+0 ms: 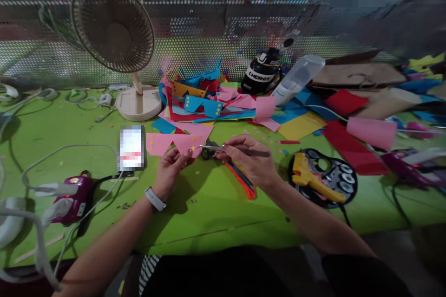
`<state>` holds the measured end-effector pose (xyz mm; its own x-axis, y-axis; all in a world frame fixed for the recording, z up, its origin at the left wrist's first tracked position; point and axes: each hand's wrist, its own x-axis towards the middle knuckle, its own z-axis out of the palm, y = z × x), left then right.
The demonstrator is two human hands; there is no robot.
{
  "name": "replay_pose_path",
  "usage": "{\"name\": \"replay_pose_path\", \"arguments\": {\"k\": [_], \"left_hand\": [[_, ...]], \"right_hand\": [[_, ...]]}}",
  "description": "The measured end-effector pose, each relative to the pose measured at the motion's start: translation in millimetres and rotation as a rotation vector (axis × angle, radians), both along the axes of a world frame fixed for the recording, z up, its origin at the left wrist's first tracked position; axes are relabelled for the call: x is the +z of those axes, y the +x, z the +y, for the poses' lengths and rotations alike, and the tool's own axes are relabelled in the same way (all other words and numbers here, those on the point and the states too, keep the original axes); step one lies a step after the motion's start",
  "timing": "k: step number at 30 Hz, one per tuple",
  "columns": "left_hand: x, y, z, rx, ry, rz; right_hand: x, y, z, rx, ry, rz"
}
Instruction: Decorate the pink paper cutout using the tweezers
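My left hand [173, 167] pinches the lower edge of a pink paper piece [158, 144] cut like glasses, with small yellow diamonds at both ends. My right hand [249, 158] is closed around slim metal tweezers [214, 147], whose tip meets the pink paper near its right-hand diamonds. Just left of my right hand, a small dark object [206, 152] lies partly hidden behind the tweezers. An orange-and-black cutter [242, 180] rests on the green table under my right hand. Farther back, blue paper glasses [203, 106] with yellow diamonds lean on a heap of coloured paper.
A fan [137, 104] stands at the back left, with a phone [131, 149] and a purple power strip [75, 199] nearer. A yellow glue gun [313, 178] lies on a black tray at right. Behind are a black jug [261, 74], a clear bottle [298, 79] and coloured sheets.
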<state>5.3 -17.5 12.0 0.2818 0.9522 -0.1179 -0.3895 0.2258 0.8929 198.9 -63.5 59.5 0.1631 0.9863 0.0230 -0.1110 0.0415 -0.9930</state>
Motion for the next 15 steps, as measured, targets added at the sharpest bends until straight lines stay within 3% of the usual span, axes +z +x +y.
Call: {"name": "replay_pose_path", "arguments": {"k": [15], "left_hand": [[-2.8, 0.5, 0.5, -0.003, -0.002, -0.024]], "right_hand": [[-5.6, 0.0, 2.3, -0.019, 0.022, -0.049]]}}
